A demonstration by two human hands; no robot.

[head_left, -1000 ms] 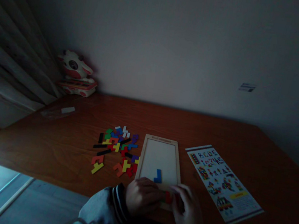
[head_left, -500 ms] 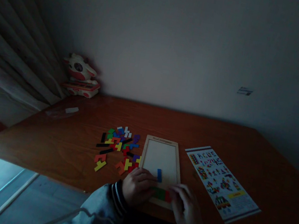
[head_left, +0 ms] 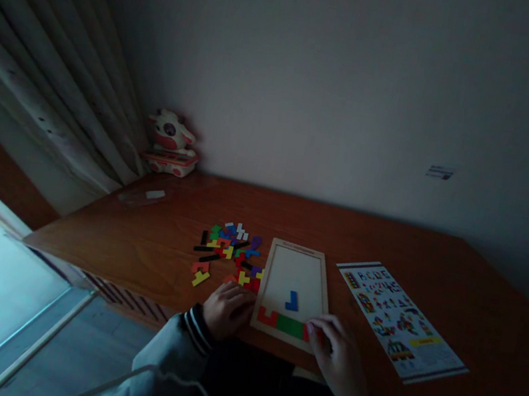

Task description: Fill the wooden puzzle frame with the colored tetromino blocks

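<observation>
A wooden puzzle tray (head_left: 301,247) lies in front of me. Along its near end are a red notched piece (head_left: 267,317), a green block (head_left: 290,326) and a red piece (head_left: 306,332) in the right corner, mostly covered by my fingers. My right hand (head_left: 338,358) pinches at that corner piece with thumb and forefinger. Loosely curved, my left hand (head_left: 227,310) rests beside the tray's left edge with nothing visible in it; its fingers are partly apart. An L-shaped blue piece (head_left: 292,301) lies loose on the tray's bare floor, above the row.
Several coloured puzzle pieces (head_left: 229,252) are scattered left of the tray. A printed pattern sheet (head_left: 400,322) lies to the right. At the back left of the wooden table (head_left: 389,239) sits a cow-shaped toy (head_left: 172,145), with a curtain (head_left: 76,79) beside it.
My left hand has drawn back leftward off the tray, uncovering the red notched piece and more of the blue piece. My right hand stays at the corner. The view has shifted left.
</observation>
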